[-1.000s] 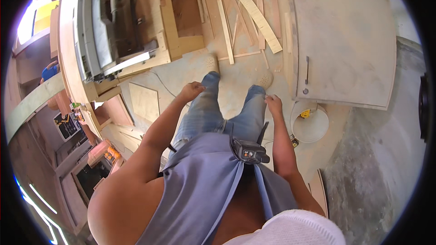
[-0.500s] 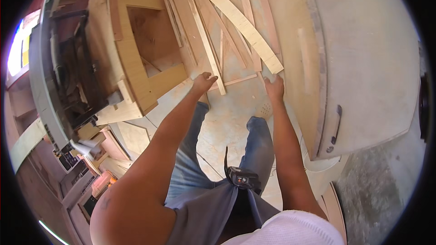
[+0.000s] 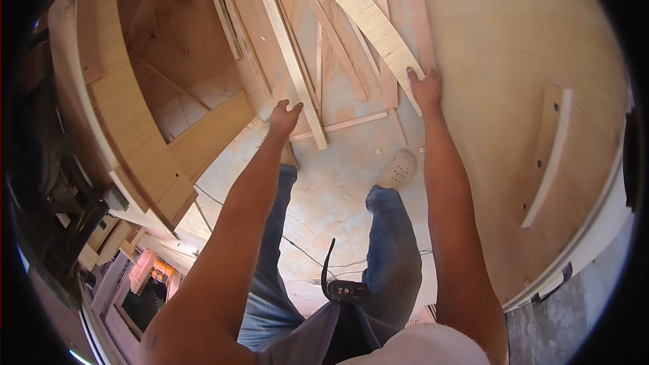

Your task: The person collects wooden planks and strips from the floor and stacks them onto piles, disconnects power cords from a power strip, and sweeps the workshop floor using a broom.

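My right hand (image 3: 426,93) is closed around the near end of a long, pale, slightly curved wood strip (image 3: 372,15), its thumb lying over the strip's face. The strip runs up and to the left, its far end cut off by the picture's top edge. To the left, my left hand (image 3: 285,119) is held out with its thumb and bent fingers apart, nothing between them. It is close beside a straight narrow wooden batten (image 3: 287,44) and appears not to grip it.
Several loose wood strips (image 3: 329,44) lie across the dusty floor (image 3: 324,192). A plywood cabinet frame (image 3: 135,132) with an opening stands at left. A large wooden panel (image 3: 500,135) with a screwed-on batten (image 3: 558,142) rises at right. Thin cables cross the floor by my legs.
My right hand has moved forward from just below the curved strip's end and taken hold of it. My left hand has shifted slightly left. The view has moved closer to the wood.
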A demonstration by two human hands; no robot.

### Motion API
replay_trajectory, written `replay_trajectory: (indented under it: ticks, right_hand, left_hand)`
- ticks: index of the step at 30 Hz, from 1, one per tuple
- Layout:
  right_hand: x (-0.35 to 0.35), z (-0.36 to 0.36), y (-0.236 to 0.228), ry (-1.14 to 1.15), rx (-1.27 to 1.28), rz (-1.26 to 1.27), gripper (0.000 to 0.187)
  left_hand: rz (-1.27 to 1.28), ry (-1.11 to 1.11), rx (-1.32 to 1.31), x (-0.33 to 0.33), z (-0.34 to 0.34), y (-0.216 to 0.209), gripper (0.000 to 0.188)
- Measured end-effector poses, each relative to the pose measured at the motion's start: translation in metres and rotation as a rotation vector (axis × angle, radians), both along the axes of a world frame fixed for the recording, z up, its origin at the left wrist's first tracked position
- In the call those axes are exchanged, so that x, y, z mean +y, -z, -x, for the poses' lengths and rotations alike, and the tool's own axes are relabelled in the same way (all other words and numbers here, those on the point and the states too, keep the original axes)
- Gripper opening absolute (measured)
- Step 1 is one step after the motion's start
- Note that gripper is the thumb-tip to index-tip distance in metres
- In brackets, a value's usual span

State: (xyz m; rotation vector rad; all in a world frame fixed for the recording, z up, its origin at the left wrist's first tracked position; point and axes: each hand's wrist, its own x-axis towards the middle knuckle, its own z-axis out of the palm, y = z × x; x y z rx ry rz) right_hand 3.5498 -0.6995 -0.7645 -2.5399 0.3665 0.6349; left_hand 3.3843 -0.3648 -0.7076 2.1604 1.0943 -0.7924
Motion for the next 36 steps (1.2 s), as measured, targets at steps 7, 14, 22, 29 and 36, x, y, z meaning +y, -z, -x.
replay_trajectory:
  ticks: [7,14,22,29,36]
  right_hand:
    - [0.018,-0.019,0.046,0.273,0.088,0.119,0.074]
    - [0.055,0.009,0.054,0.109,0.083,0.087,0.059]
    - [0.041,-0.031,0.057,0.154,0.06,-0.219,0.069]
    - [0.053,-0.047,0.057,0.252,0.2,-0.246,0.071]
    - [0.12,-0.019,0.051,0.02,0.42,-0.495,0.061]
  left_hand:
    - [-0.042,0.001,0.025,0.061,0.025,0.025,0.07]
    - [-0.241,0.0,-0.141,0.122,-0.005,0.054,0.067]
    - [-0.283,-0.34,-0.385,0.192,-0.075,0.098,0.09]
    - [-0.083,-0.684,-0.353,0.141,-0.103,0.085,0.084]
    - [-0.575,-0.329,-0.431,-0.001,-0.102,0.103,0.083]
